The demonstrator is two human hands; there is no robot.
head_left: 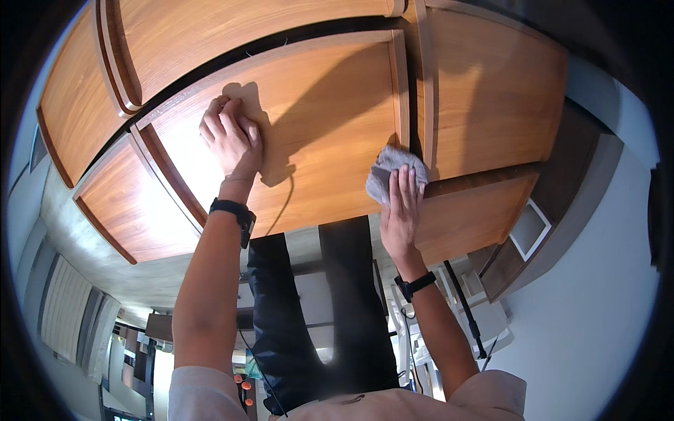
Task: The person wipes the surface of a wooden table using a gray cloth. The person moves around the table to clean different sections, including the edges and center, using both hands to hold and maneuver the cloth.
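A wooden desk top [326, 142] with raised dividing strips lies before me. My left hand [231, 131] rests on its bright left part, fingers bent, holding nothing that I can see. At the right edge of the same panel, a grey cloth [392, 168] lies under my right hand [403, 200], whose fingers press on it beside a raised wooden strip [400, 89]. The cloth touches the strip and the panel's front right corner. The palm side of each hand is hidden.
More wooden panels lie to the left [142, 205], right [489, 89] and beyond [253, 37], with dark gaps between them. A dark cabinet [579, 152] with a white frame [531, 230] stands at the right. White chairs [489, 316] and a black pole [466, 310] are behind at lower right.
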